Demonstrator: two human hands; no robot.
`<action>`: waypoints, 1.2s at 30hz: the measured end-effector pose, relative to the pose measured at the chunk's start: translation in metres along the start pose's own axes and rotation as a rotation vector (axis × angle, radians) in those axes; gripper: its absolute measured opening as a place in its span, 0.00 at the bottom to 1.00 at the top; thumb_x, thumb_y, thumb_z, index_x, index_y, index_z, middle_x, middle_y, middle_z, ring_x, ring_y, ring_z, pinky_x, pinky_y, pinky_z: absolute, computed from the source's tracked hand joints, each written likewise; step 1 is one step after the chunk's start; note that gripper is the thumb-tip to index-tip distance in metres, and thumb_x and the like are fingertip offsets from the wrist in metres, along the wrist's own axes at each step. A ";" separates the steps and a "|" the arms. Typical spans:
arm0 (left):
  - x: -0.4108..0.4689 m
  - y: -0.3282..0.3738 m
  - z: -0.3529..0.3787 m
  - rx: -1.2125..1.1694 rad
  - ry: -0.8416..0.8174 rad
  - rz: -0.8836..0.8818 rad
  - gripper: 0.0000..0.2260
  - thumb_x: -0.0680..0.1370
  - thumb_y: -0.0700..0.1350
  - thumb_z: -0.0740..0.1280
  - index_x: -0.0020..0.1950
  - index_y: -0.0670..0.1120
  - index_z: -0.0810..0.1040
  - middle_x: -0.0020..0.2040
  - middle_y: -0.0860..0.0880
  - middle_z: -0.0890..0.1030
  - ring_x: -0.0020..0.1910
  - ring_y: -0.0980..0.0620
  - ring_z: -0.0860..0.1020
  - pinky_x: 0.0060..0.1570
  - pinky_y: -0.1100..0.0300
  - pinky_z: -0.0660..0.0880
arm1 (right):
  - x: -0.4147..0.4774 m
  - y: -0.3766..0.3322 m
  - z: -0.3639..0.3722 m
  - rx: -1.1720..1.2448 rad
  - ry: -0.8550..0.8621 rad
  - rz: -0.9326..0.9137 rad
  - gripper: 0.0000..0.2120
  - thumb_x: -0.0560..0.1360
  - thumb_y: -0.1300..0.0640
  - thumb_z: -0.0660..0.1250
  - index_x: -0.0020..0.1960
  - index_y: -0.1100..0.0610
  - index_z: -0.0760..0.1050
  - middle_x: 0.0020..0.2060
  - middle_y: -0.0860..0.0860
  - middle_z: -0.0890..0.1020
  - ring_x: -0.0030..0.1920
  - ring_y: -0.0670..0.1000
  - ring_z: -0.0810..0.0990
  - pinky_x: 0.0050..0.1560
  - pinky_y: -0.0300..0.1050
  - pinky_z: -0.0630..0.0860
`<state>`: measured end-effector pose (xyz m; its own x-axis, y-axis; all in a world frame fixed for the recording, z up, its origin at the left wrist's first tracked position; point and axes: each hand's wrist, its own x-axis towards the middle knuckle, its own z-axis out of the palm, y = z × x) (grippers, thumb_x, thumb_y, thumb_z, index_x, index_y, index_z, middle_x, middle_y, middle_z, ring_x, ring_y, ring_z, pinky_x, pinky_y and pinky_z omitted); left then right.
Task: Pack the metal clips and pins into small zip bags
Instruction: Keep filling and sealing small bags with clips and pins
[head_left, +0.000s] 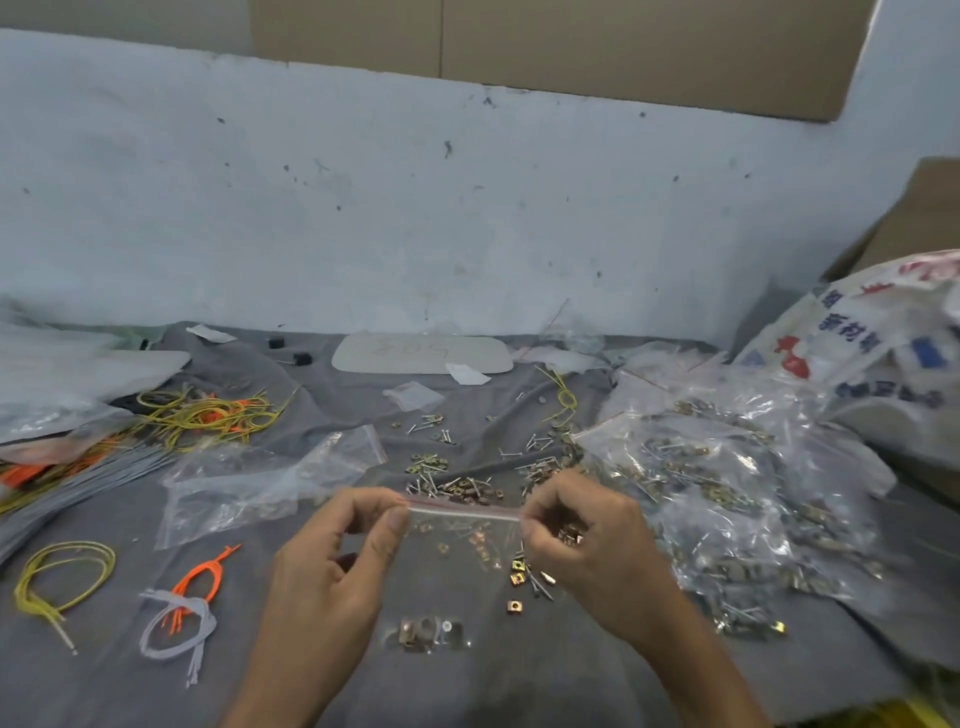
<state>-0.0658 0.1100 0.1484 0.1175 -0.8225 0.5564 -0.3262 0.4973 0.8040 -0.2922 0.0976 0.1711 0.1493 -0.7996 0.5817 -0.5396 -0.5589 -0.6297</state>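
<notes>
I hold a small clear zip bag with a red strip along its top between both hands, above the grey cloth. My left hand pinches the bag's left top corner, my right hand pinches the right top corner. A few brass-coloured clips show inside the bag. Loose metal clips and pins lie in a heap just behind the bag. More clips lie under my right hand. A filled small bag rests on the cloth near me.
A pile of clear bags with clips and pins spreads to the right. Empty zip bags lie to the left. Yellow, orange and white ties sit at the front left, with more yellow ties behind. A printed sack stands at the far right.
</notes>
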 end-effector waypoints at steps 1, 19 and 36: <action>0.000 -0.001 0.000 0.028 -0.037 0.002 0.04 0.76 0.57 0.68 0.49 0.61 0.80 0.42 0.55 0.82 0.30 0.54 0.75 0.30 0.58 0.74 | -0.002 -0.001 -0.002 0.019 0.015 0.000 0.03 0.69 0.55 0.67 0.37 0.48 0.76 0.35 0.42 0.79 0.36 0.44 0.77 0.38 0.31 0.70; -0.002 0.008 0.024 0.243 -0.239 0.198 0.08 0.69 0.58 0.65 0.41 0.57 0.80 0.40 0.62 0.80 0.40 0.61 0.76 0.42 0.70 0.68 | -0.028 -0.003 -0.013 -0.010 -0.008 -0.021 0.03 0.74 0.52 0.66 0.41 0.49 0.76 0.38 0.42 0.78 0.39 0.45 0.76 0.40 0.32 0.69; 0.004 -0.077 0.000 0.303 -0.108 -0.180 0.17 0.72 0.36 0.76 0.35 0.58 0.81 0.37 0.64 0.79 0.35 0.62 0.73 0.37 0.72 0.67 | 0.096 0.103 -0.133 0.082 0.173 0.313 0.05 0.81 0.57 0.66 0.47 0.53 0.79 0.36 0.50 0.80 0.38 0.50 0.78 0.41 0.44 0.79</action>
<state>-0.0400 0.0689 0.0891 0.1037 -0.9219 0.3733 -0.5742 0.2510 0.7793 -0.4436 -0.0069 0.2307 -0.1590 -0.8892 0.4289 -0.4680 -0.3147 -0.8258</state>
